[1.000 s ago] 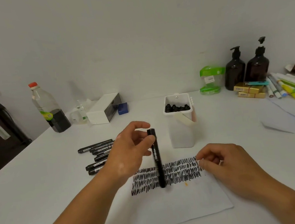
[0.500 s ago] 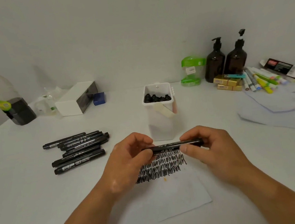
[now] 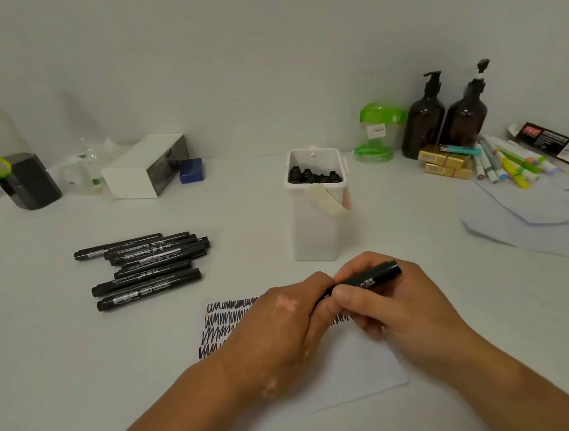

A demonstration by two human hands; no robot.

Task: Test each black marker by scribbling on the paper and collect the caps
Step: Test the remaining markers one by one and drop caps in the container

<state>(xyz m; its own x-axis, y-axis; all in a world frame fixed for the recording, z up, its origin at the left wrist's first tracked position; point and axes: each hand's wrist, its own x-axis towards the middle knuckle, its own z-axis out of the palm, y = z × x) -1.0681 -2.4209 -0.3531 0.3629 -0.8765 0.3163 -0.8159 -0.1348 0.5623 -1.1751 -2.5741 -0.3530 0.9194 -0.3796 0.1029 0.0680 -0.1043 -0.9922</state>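
We judged the task partly done. Before the white container (image 3: 315,233), the paper (image 3: 359,373) bore scribbled rows; a pile of black markers (image 3: 146,265) lay left of the container. The left hand (image 3: 286,325) and right hand (image 3: 394,308) curled their fingers round one marker (image 3: 367,278) before it; collected caps (image 3: 314,175) sat inside. The table (image 3: 66,372) was white, the wall (image 3: 261,45) grey.

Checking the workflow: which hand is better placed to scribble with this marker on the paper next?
Right. The right hand grips the marker by its barrel above the paper. The left hand only holds its other end, hiding any cap.
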